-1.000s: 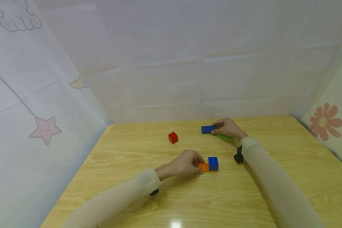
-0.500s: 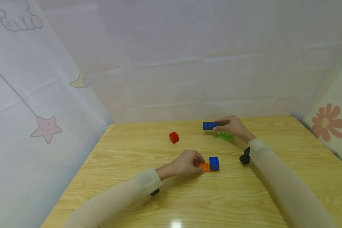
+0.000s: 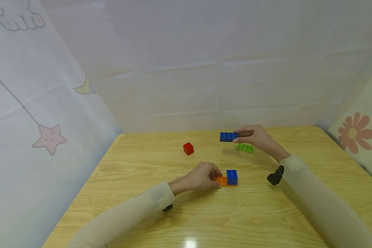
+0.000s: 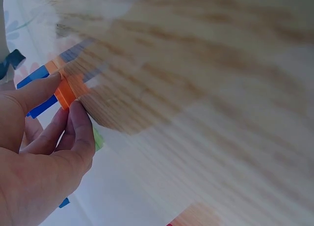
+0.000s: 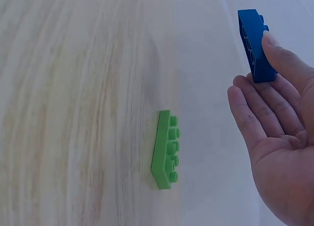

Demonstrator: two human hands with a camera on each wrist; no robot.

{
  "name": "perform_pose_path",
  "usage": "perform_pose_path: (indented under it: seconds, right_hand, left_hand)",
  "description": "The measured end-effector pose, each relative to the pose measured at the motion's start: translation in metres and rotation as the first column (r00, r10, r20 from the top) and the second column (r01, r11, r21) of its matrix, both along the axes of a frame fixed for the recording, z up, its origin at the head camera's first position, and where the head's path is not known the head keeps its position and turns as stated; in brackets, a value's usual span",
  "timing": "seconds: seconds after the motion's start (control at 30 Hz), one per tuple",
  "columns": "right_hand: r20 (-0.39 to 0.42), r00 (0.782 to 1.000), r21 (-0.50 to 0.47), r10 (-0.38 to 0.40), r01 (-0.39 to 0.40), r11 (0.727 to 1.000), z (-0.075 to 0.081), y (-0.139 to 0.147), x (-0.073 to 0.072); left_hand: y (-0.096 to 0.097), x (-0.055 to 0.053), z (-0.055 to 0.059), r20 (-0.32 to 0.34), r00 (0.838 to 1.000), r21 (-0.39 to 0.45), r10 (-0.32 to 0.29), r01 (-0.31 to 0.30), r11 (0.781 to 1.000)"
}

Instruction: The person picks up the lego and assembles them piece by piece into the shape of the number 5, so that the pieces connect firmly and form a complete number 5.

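My left hand (image 3: 201, 177) pinches the left end of an orange brick (image 3: 222, 181) on the table, thumb on the near side and fingers on the far side. A square blue brick (image 3: 231, 177) stands on the orange brick's right half. In the left wrist view, the orange brick (image 4: 65, 92) shows between thumb and fingertips. Farther back, my right hand (image 3: 255, 138) holds a long blue brick (image 3: 227, 137) by its right end, raised off the table. The right wrist view shows the hollow underside of that blue brick (image 5: 255, 46). Below the right hand lies a flat green brick (image 3: 245, 147).
A red brick (image 3: 188, 148) sits on the wooden table (image 3: 136, 165), left of the long blue brick. Patterned cloth hangs behind the table (image 3: 173, 86) and along both sides. Each wrist carries a black camera mount (image 3: 275, 175).
My right hand has lifted the long blue brick off the table, uncovering more of the green brick. The right forearm has shifted right. My left hand and the orange brick stay put.
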State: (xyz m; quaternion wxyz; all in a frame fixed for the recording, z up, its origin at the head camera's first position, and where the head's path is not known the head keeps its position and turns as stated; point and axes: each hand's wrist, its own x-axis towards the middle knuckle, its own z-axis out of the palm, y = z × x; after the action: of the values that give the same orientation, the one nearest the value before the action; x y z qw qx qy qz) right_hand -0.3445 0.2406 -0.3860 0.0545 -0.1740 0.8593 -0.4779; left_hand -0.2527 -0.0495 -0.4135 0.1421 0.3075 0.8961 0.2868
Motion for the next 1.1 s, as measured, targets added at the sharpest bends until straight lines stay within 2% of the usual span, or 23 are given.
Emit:
perform_pose_path:
  seconds: [0.43, 0.7, 0.83, 1.1]
  right_hand:
    - [0.004, 1.000, -0.008, 0.021, -0.021, 1.000, 0.004, -0.007, 0.044]
    - [-0.002, 0.997, -0.018, 0.073, -0.073, 0.997, 0.008, -0.014, 0.072]
    - [-0.028, 0.996, -0.003, 0.089, -0.089, 0.996, 0.006, -0.014, 0.082]
    - [-0.002, 0.995, -0.044, 0.102, -0.102, 0.994, -0.001, -0.015, 0.095]
  left_hand:
    - [-0.005, 0.004, 0.000, 0.014, 1.000, 0.039, 0.007, -0.008, 0.999]
    - [-0.009, 0.005, 0.003, 0.017, 1.000, 0.055, 0.005, -0.005, 0.998]
    - [-0.009, 0.005, 0.004, 0.018, 1.000, 0.054, -0.004, 0.003, 0.999]
    - [-0.011, 0.006, 0.005, 0.017, 1.000, 0.048, -0.007, 0.007, 0.999]
